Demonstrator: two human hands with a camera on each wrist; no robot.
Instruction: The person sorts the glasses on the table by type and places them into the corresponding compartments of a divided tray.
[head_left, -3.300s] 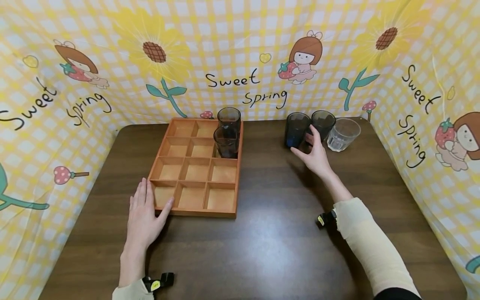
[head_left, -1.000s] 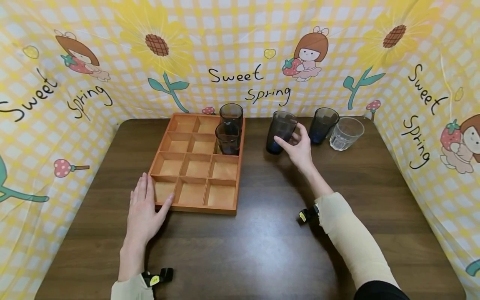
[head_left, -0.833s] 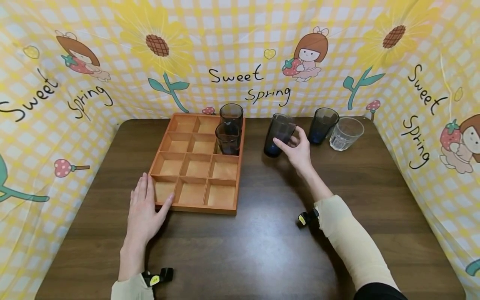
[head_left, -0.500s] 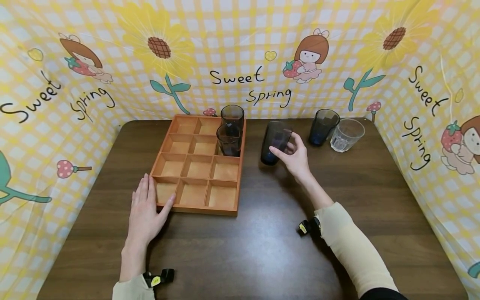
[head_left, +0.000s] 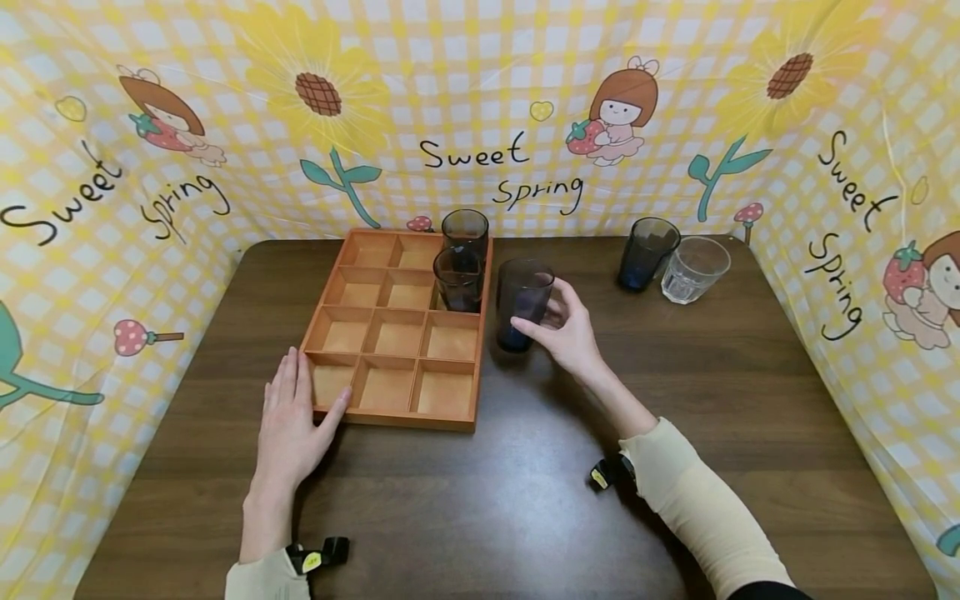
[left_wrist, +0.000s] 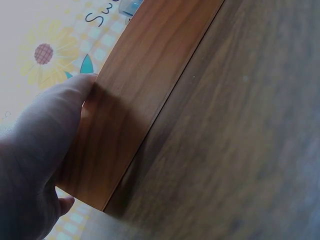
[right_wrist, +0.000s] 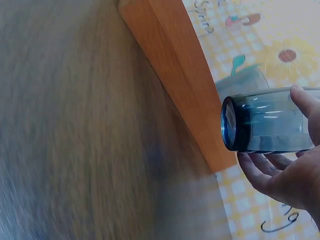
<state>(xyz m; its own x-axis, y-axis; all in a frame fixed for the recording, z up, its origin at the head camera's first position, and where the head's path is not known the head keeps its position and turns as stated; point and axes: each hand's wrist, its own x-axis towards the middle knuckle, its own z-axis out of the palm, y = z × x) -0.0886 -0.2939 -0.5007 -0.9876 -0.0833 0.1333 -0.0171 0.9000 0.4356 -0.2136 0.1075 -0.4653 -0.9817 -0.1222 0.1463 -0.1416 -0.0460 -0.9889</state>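
Observation:
My right hand (head_left: 567, 335) grips a dark blue-tinted drinking glass (head_left: 522, 304) between thumb and fingers, just right of the wooden compartment tray (head_left: 474, 415). In the right wrist view the glass (right_wrist: 270, 120) shows its base off the table, beside the tray wall (right_wrist: 175, 65). My left hand (head_left: 291, 429) rests at the tray's front-left corner, fingers straight along the left side, thumb over the front edge. Two dark glasses stand in the tray's right column: one in the back compartment (head_left: 467, 227), the other (head_left: 458, 282) in the one before it.
Toward the table's back right stand another dark glass (head_left: 647, 257) and a clear glass (head_left: 693, 271), close together. The brown table (head_left: 510, 500) is bounded at the back and sides by yellow checked cloth (head_left: 465, 83).
My right hand took hold of one dark glass from the back-right group, lifted it and carried it left and nearer to me, up to the tray's right side. My left hand keeps its place.

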